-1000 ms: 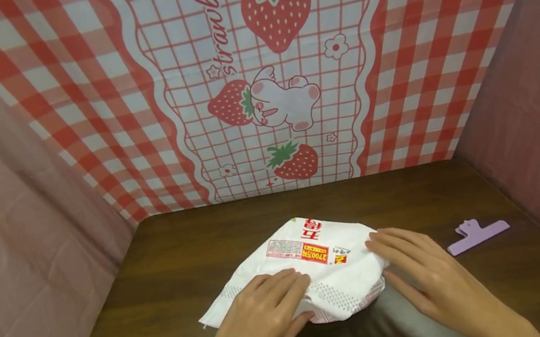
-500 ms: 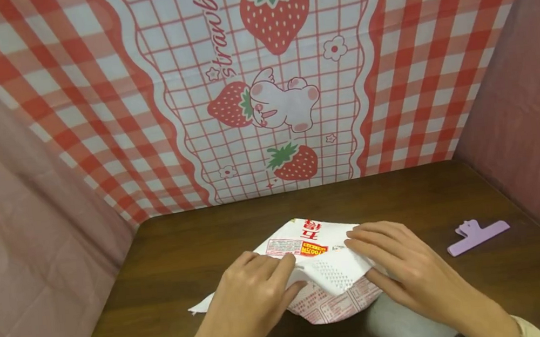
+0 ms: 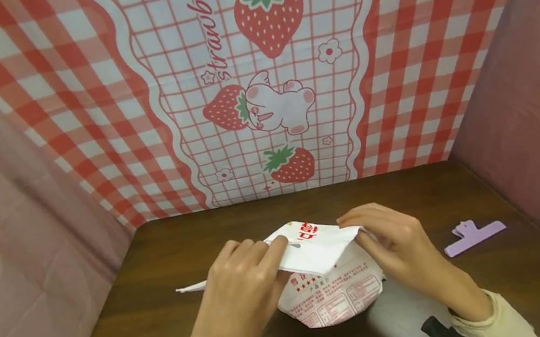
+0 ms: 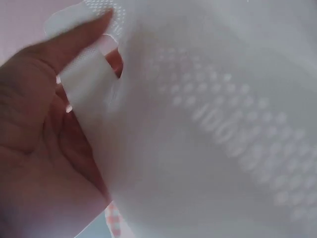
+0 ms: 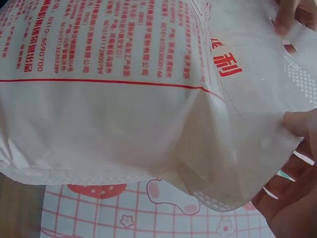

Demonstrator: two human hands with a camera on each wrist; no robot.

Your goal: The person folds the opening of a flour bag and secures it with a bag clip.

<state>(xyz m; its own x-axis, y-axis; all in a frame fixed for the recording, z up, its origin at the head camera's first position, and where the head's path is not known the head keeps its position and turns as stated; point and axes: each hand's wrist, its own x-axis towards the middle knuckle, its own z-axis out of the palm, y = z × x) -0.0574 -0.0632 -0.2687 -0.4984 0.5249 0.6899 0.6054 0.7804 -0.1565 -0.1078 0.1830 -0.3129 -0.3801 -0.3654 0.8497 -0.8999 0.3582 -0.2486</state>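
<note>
A white flour bag [image 3: 331, 298] with red print stands on the wooden table, its top folded over toward the back wall. My left hand [image 3: 244, 279] grips the left part of the bag's top edge. In the left wrist view the thumb [image 4: 74, 47] lies across the white plastic beside a cut-out handle hole [image 4: 115, 62]. On the right, my right hand [image 3: 400, 248] pinches the top edge near its corner between thumb and fingers. The right wrist view shows the right thumb [image 5: 299, 124] on the near face and fingers behind the film. A white strip sticks out left of my left hand.
A lilac bag clip [image 3: 474, 235] lies on the wooden table [image 3: 161, 260] to the right. Behind rises a strawberry-patterned cloth [image 3: 287, 96]; pinkish curtains [image 3: 22, 230] hang at both sides. A black strap [image 3: 442, 331] shows near the right sleeve [image 3: 499, 317].
Both hands have lifted and gathered the bag's top edge upward and back, the right hand moving inward. More of the red-printed front face now shows. The lilac clip stays put.
</note>
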